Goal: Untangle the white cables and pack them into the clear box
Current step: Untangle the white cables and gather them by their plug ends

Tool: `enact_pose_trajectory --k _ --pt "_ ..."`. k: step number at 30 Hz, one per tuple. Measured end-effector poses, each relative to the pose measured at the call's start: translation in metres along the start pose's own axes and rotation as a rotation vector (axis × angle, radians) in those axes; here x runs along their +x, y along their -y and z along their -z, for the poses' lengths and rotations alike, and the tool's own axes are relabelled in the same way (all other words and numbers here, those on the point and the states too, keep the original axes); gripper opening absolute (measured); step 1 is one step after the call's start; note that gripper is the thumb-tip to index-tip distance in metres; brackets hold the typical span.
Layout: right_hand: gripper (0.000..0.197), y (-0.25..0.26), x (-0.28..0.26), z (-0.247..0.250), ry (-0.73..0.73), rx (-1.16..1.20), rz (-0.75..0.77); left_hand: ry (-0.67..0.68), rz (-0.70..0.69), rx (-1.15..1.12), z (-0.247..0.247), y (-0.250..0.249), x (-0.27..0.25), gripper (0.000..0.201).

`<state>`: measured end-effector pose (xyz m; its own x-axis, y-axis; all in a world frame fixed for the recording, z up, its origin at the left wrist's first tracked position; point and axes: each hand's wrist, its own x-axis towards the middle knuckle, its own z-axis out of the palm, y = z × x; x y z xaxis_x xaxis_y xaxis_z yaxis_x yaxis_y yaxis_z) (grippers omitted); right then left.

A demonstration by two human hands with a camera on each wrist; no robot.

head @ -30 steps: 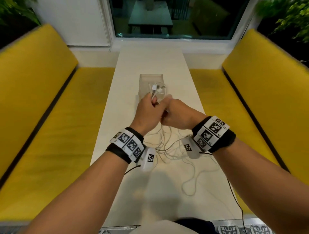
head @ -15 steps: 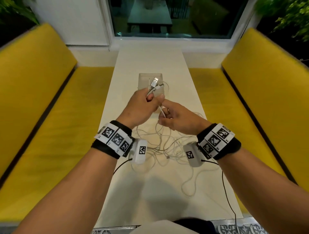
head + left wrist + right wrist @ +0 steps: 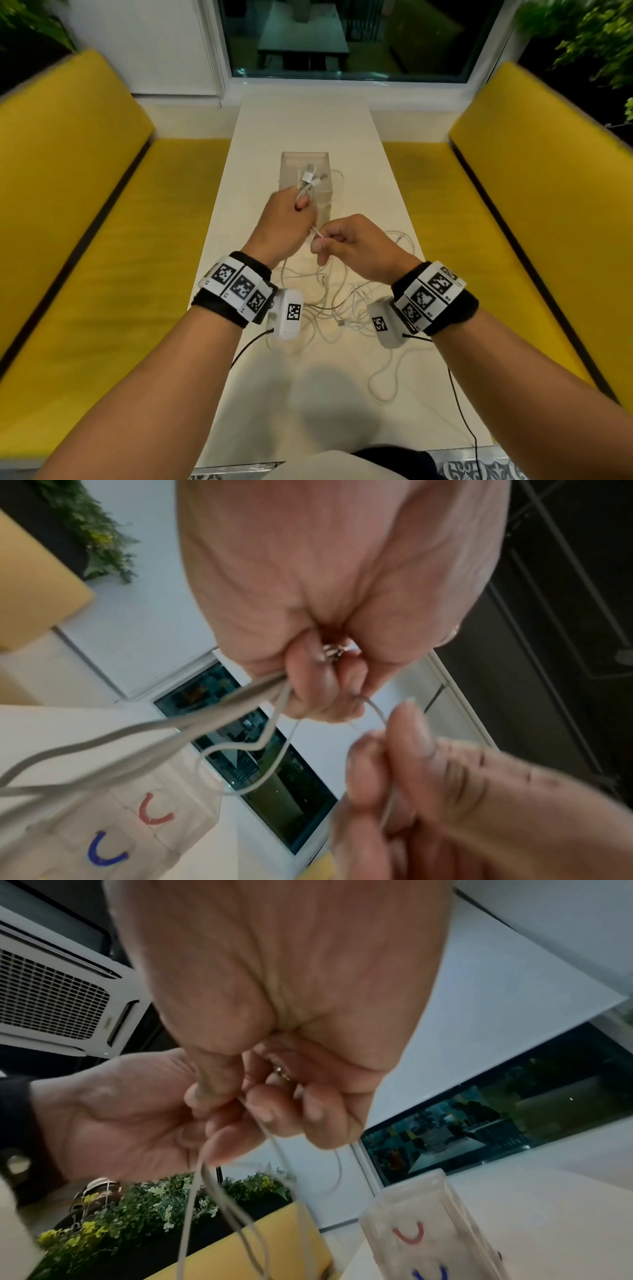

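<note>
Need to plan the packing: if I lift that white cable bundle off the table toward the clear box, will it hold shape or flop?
Likely floppy: the white cables lie in loose loops on the table. Probably they drag together, since strands cross between the left hand and right hand. The clear box looks light and may slide if tugged.

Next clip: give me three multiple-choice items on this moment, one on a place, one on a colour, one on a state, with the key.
1. Where does the clear box stand?
A. on the white table, beyond the hands
B. on a bench
C. on the floor

2. What colour are the bench cushions?
A. green
B. yellow
C. grey

3. What is the left hand doing?
A. resting flat
B. hanging open
C. gripping white cables

Key: 1 A, the box sits mid-table past both hands. 2 B, cushions on both sides are yellow. 3 C, its fingers curl round cables whose plugs stick out above.
</note>
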<state>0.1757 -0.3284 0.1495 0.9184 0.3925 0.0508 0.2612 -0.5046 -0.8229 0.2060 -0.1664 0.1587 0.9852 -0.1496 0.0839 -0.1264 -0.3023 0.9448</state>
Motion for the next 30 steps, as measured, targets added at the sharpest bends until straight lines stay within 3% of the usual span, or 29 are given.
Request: enact_pose_trajectory --k 3,7,12,16,21,26,30 --pt "0.029 -0.023 0.0 -0.012 -0.01 -0.02 -0.051 -0.169 -0.004 -0.209 0.012 -0.008 0.005 0.036" --pt "0.026 -0.07 -0.017 -0.029 0.073 0.023 -0.323 -0.443 -0.108 -0.511 0.052 -0.033 0.011 0.032" --pt "0.031 -0.103 -0.027 -0.039 0.15 -0.004 -0.432 -0.614 -0.205 -0.657 0.081 -0.038 0.015 0.025" --pt "0.032 -0.081 -0.014 -0.021 -0.021 0.108 -0.361 -0.515 -0.051 -0.456 0.073 -0.017 0.016 0.017" --pt "0.029 -0.025 0.006 0.015 -0.28 0.168 -0.168 -0.343 0.16 -0.195 0.049 0.013 0.015 0.028" --pt "0.028 0.01 0.023 0.054 -0.36 0.191 -0.1 -0.078 0.126 -0.141 0.025 0.016 0.008 0.029" --pt "0.031 0.02 0.037 0.084 -0.452 0.019 -0.051 -0.077 0.089 -0.27 0.019 0.008 0.007 0.037"
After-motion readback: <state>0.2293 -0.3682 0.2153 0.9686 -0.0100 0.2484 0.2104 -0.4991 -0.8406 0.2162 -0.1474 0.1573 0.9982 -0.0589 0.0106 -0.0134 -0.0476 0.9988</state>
